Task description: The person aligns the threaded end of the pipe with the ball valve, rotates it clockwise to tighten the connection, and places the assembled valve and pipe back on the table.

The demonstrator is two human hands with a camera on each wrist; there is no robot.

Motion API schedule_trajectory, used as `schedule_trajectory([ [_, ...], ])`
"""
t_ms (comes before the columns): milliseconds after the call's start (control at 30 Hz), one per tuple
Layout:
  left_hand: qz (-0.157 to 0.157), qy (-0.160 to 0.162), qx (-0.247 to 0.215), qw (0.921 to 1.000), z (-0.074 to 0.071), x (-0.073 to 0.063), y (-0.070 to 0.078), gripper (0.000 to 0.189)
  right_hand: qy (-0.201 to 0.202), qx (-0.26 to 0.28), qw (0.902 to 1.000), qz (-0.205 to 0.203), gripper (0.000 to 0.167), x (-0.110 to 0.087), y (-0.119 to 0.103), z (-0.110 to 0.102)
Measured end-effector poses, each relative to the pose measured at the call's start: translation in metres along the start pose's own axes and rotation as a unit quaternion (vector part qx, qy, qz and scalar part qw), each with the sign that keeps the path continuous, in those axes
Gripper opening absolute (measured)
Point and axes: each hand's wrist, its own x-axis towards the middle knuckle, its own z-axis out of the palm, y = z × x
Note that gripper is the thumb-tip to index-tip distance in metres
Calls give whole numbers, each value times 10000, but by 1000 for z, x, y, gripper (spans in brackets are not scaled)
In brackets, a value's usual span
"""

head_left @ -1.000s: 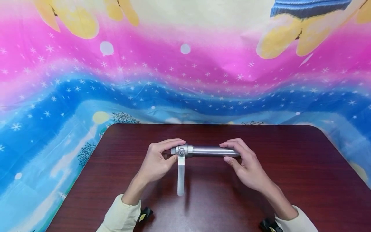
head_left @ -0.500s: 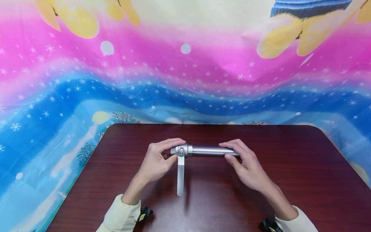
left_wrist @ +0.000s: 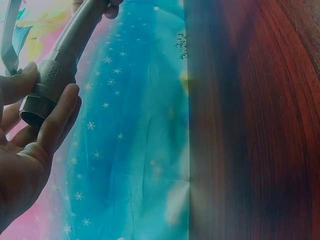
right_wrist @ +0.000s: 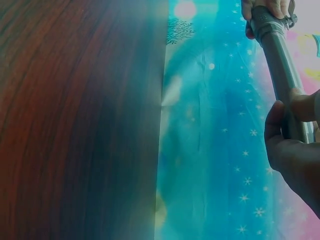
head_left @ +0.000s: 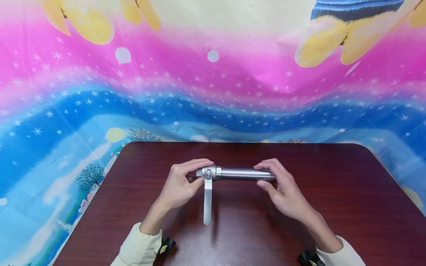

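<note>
A steel ball valve (head_left: 209,172) with a long flat lever handle (head_left: 208,203) is joined to a smooth metal pipe (head_left: 237,173), both level above the table. My left hand (head_left: 181,184) grips the valve body between thumb and fingers; the lever points towards me. In the left wrist view, the valve's open threaded end (left_wrist: 34,117) faces the palm. My right hand (head_left: 283,190) holds the pipe's far end, with the thumb on the near side and the fingers over the top. That end of the pipe is hidden by the hand.
A dark red wooden table (head_left: 259,236) with rounded back corners lies beneath. Behind and beside it hangs a pink and blue printed cloth (head_left: 186,96) with snowflakes. Black straps (head_left: 166,245) show at both cuffs.
The right thumb rises slightly on the pipe, then drops back, and the right fingertips shift a little. The left hand and valve stay almost still. The cloth at the left sways leftward.
</note>
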Motion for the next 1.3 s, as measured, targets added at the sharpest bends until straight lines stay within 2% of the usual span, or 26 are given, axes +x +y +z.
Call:
schedule_trajectory([
  [200,35,6,3,10000,-1,2,2,50,35,-109,9999,42,47,1,1,-2],
  [500,131,-18,60,9999,-3,4,3,50,-162,137,9990,383,43,3,-1,-4],
  [700,102,-10,73,9999,-1,4,3,51,-205,113,9993,277,49,0,-2,-2],
  [1100,119,11,114,9999,-1,2,4,50,11,59,10000,28,45,0,-2,-1],
  [1300,150,19,157,9998,-2,0,4,50,-103,119,9996,218,43,-1,-2,-2],
])
